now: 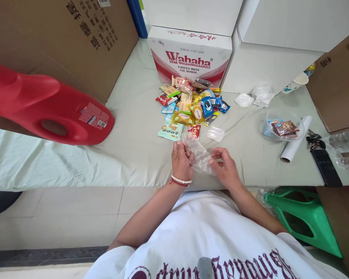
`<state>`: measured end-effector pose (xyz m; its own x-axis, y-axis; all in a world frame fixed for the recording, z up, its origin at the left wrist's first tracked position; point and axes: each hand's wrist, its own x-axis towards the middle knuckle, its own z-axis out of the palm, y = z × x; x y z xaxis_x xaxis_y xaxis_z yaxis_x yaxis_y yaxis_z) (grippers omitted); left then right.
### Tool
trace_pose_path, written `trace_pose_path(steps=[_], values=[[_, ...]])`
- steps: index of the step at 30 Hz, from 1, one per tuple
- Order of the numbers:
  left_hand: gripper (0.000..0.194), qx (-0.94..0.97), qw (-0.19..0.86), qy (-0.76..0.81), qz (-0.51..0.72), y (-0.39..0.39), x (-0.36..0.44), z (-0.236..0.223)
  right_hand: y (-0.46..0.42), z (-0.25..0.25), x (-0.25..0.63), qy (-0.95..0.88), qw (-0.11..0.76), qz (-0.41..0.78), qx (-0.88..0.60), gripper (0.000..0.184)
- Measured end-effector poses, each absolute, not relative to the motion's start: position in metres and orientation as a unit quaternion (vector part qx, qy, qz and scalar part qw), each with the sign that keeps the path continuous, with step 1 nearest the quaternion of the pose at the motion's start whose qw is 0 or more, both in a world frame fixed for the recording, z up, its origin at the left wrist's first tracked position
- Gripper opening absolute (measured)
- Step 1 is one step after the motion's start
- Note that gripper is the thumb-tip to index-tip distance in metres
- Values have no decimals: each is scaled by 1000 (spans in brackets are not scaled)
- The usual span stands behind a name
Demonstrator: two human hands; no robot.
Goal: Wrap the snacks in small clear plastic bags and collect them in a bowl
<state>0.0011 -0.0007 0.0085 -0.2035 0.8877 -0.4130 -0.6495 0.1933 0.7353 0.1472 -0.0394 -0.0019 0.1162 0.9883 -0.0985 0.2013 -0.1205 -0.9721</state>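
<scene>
A thin clear plastic bag [202,155] stretches between my two hands near the table's front edge. My left hand [182,161] pinches its left side, with the fingers curled. At its right side, the thumb and fingertips of my right hand [224,166] are closed on the film. Just beyond lies a heap of wrapped snacks [186,102] in yellow, blue, red and green packets. A pale green snack packet [171,131] and a small red packet [194,131] lie closest to my left hand. A small folded clear plastic bundle [216,134] sits beyond my right hand.
A Wahaha water carton [190,58] stands behind the heap. On the left is a big red jug [52,104]. To the right are a clear bowl [301,133] with snacks, a white roll [297,139], keys [315,140], a black phone-like slab [325,166] and plastic bottles [343,141].
</scene>
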Motion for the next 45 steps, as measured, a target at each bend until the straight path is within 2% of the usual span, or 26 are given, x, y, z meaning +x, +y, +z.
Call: trace_pose_path(steps=[3, 7, 11, 16, 20, 25, 28, 31, 33, 36, 37, 41, 45], values=[[48, 120, 640, 441, 617, -3, 3, 13, -41, -13, 133, -512, 409, 474, -588, 25], [46, 83, 665, 437, 600, 2, -8, 17, -31, -15, 146, -431, 463, 509, -584, 25], [47, 75, 680, 422, 595, 0, -8, 19, -25, -4, 158, -426, 484, 509, -571, 32], [54, 169, 713, 390, 558, -18, 15, 19, -28, 4, 133, -426, 439, 637, -470, 55], [54, 191, 746, 387, 507, -20, 9, 22, -26, 0, 137, -354, 425, 675, -489, 48], [50, 210, 754, 384, 490, -13, -24, 30, -18, 3, 187, -337, 463, 622, -534, 42], [48, 205, 754, 392, 485, -11, -34, 33, -14, 10, 213, -344, 489, 613, -516, 38], [47, 199, 750, 402, 487, -12, -32, 34, -14, 12, 214, -324, 488, 668, -458, 34], [49, 184, 745, 409, 493, -13, -27, 34, -16, 11, 202, -304, 454, 729, -411, 49], [47, 159, 731, 421, 512, -12, -22, 34, -22, 5, 184, -316, 359, 795, -372, 89], [45, 156, 727, 424, 517, -11, -23, 34, -23, 3, 182, -329, 331, 802, -374, 91], [45, 162, 723, 441, 506, -10, -39, 33, -20, 5, 206, -390, 278, 777, -409, 56], [47, 170, 703, 477, 499, -15, -56, 28, 1, 21, 252, -473, 216, 747, -416, 41]])
